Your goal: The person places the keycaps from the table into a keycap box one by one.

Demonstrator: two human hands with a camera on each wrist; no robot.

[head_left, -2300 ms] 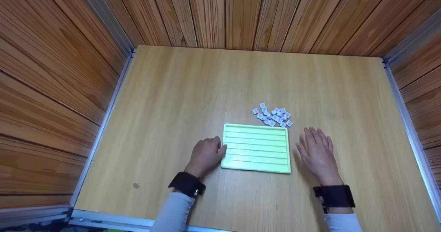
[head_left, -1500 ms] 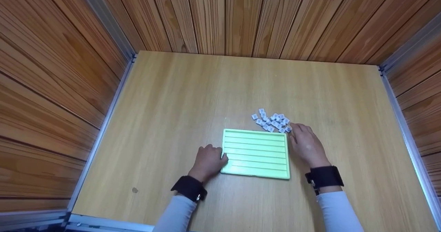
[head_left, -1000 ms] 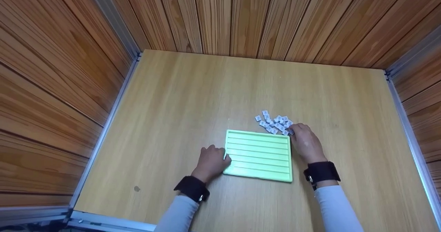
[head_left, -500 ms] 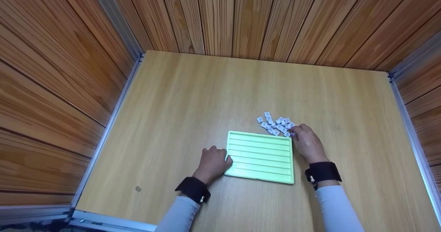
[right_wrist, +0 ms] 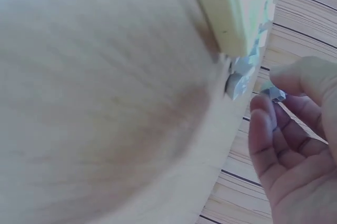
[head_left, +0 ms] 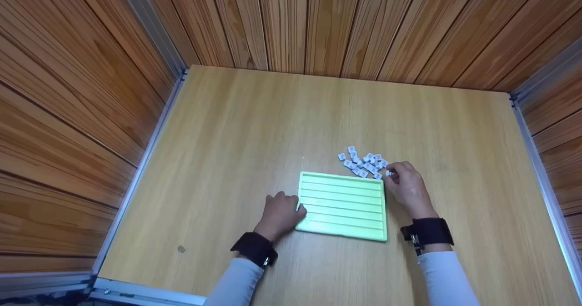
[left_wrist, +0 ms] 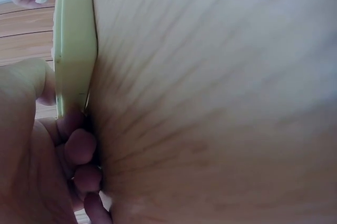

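Observation:
A light green tray [head_left: 343,207] with several parallel ridges lies flat on the table. At its left edge my left hand [head_left: 280,216] grips it, thumb on top of the rim; in the left wrist view the curled fingers [left_wrist: 81,146] sit against the tray's side [left_wrist: 75,50]. Beyond the tray's far right corner, my right hand [head_left: 408,190] pinches a small white square tile [head_left: 388,173] between thumb and fingers. That tile [right_wrist: 275,93] appears raised off the table in the right wrist view. Several similar tiles [head_left: 369,167], with dark marks, lie loosely heaped behind the tray.
The wooden table [head_left: 245,128] carries the tray and tiles. Plank walls [head_left: 334,28] stand behind and at both sides, with metal rails [head_left: 141,169] along the table's edges. A small dark spot [head_left: 181,248] marks the table at the near left.
My right hand moved from beside the tray to the tile heap, closed its fingers on the rightmost tile and drew it slightly away. My left hand keeps its grip on the tray.

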